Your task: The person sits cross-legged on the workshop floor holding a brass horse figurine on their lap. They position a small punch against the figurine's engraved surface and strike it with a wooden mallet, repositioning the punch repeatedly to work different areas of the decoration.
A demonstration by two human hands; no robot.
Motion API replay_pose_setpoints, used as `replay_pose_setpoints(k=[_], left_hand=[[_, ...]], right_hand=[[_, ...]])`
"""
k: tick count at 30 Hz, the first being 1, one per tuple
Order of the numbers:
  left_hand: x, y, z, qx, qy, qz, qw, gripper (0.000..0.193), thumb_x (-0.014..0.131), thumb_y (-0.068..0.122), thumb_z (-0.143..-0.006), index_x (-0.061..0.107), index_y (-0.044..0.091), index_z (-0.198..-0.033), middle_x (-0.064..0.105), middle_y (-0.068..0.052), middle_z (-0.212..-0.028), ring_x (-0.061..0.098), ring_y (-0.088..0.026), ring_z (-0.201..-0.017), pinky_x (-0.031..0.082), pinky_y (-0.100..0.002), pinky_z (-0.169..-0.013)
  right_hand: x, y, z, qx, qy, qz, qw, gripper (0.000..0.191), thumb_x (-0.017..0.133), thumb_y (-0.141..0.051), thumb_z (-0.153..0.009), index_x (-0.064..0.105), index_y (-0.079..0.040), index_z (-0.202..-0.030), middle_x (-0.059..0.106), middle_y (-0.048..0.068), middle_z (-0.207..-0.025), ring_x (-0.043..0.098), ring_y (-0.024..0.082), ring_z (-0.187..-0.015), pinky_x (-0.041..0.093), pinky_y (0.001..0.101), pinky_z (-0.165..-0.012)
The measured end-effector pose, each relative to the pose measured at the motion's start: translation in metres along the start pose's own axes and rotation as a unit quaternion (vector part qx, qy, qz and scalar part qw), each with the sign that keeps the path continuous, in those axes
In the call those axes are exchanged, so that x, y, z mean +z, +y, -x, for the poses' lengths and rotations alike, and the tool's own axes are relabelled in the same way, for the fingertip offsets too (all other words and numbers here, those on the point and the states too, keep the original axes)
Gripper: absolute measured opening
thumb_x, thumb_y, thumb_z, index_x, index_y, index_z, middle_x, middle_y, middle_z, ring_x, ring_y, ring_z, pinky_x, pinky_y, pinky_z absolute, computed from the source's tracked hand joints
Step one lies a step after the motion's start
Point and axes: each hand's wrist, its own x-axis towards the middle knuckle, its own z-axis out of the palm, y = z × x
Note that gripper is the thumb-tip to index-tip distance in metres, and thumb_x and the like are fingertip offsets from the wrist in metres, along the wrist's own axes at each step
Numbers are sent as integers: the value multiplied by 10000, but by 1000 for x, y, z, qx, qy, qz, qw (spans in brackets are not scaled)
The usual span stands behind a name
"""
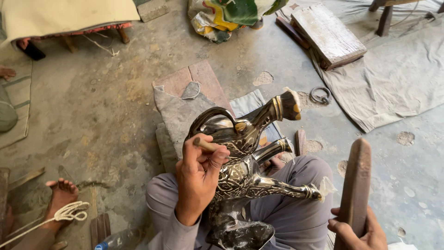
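The bare concrete floor point(115, 106) spread out under you, with a grey sheet point(397, 78) over its right side and a weathered wooden block point(328, 34) resting at the sheet's upper edge. You sat with your legs in grey trousers point(296, 208) drawn up, and across your lap lay the dark metal animal figure point(240, 180), chased with pale patterning, its legs point(282, 187) sticking out to the right and its gold-banded hooves wrapped in scraps of paper. Beyond the figure a worn cloth-covered pad point(180, 113) lay on a reddish slab. Your right hand point(358, 234) sat low at the frame's right edge, fingers closed round the lower end of a long wooden mallet point(356, 185) that stood nearly upright, well apart from the figure. Your left hand point(199, 178) was curled tight against the figure's body, thumb and forefingers pinching a small wooden-ended punch point(206, 145) whose working tip I could not tell apart from the metal behind it. Another person's bare foot point(62, 196) rested at lower left with a pale cord point(69, 213) looped over it, and a small metal ring point(320, 95) lay on the floor near the sheet
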Motion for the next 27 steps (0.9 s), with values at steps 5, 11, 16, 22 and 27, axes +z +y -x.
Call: replay_pose_setpoints(k=[5, 11, 16, 22, 27], left_hand=[[5, 8, -38, 99, -164, -88, 978, 390, 696, 261, -995, 548, 49, -1287, 767, -77, -1027, 783, -121, -920, 668, -242, -714], [15, 21, -66, 230, -348, -154, 896, 405, 790, 244, -902, 626, 101, -1243, 692, -110, -908, 682, -274, -812, 530, -404, -711], [17, 21, -74, 250, -407, -168, 863, 370, 779, 214, -905, 687, 147, -1257, 647, -93, -789, 650, -300, -730, 502, -426, -665], [16, 15, -85, 277, -440, -148, 841, 333, 743, 237, -935, 647, 143, -1240, 657, -85, -837, 671, -296, -772, 515, -432, -665], [19, 16, -86, 273, -482, -207, 806, 304, 724, 256, -931, 609, 160, -1195, 617, -74, -763, 675, -309, -743, 509, -462, -604]], right_hand=[[3, -25, 13, -54, -5, 2, 999, 713, 744, -60, -812, 463, -10, -1466, 699, 163, -1092, 690, 220, -1014, 543, 378, -907], [7, -46, 34, -32, 15, 32, 999, 659, 729, -70, -829, 465, -13, -1430, 696, 149, -1127, 682, 225, -996, 546, 383, -871], [14, -70, 41, -93, 7, 40, 995, 764, 736, -60, -808, 428, -40, -1507, 708, 134, -1147, 687, 203, -1092, 527, 362, -935], [37, -112, 46, -156, 54, 96, 982, 757, 749, -67, -801, 434, -56, -1489, 715, 163, -1142, 693, 224, -1052, 535, 368, -901], [50, -134, 52, -279, 115, 214, 929, 702, 770, -77, -821, 474, -62, -1457, 666, 217, -1197, 668, 305, -1058, 514, 406, -869]])
